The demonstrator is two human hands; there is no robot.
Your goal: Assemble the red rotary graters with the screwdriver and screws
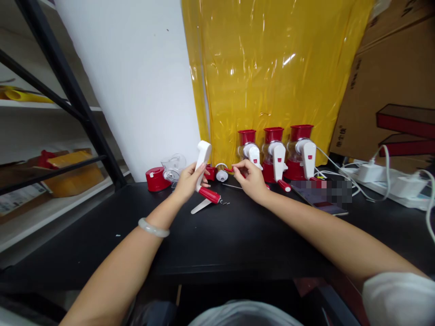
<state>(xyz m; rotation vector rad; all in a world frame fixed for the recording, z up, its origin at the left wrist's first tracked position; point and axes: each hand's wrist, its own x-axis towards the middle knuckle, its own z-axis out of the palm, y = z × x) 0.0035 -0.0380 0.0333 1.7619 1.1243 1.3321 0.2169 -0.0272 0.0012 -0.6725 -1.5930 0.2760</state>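
Note:
My left hand (pixel 188 182) is closed around a white crank handle with a red grip (pixel 204 168), holding it upright over the black table (pixel 217 235). My right hand (pixel 250 179) pinches a small red part (pixel 229 170) near a white round disc (pixel 222 174). A second white handle piece (pixel 201 206) and a few small screws (pixel 224 203) lie on the table just below my left hand. Three assembled red and white grinders (pixel 276 154) stand in a row behind my right hand.
A red base (pixel 155 179) and a clear housing (pixel 174 166) sit at the back left. A phone (pixel 321 195) lies to the right, with white chargers and cables (pixel 380 177). Yellow plastic sheet (pixel 272 68), cardboard boxes (pixel 394 86) and a metal shelf (pixel 68 113) surround the table.

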